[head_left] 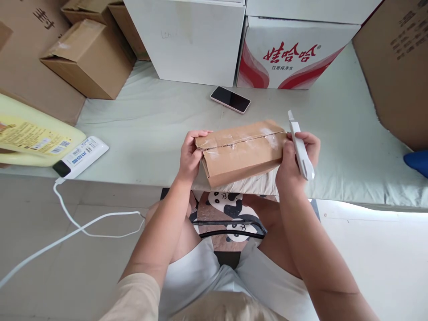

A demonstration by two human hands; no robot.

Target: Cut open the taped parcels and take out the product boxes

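A small brown cardboard box (244, 158) is held between my two hands near the front edge of the covered surface. Along its top runs a seam between the flaps, with torn, whitish tape marks. My left hand (191, 156) grips the box's left end, thumb at the near side and fingers over the far corner. My right hand (296, 156) is closed around a white utility knife (302, 154), its blade out and pointing away from me. The thumb of that same hand touches the right end of the box. Its other fingers are partly hidden behind the knife.
Beyond the box lies a phone (230, 99), before a white carton (200, 40) and a red-and-white carton (294, 53). Brown boxes (90, 58) stand back left. A yellow jug (36, 133) and a white power strip (85, 154) with a trailing cable (43, 256) are left.
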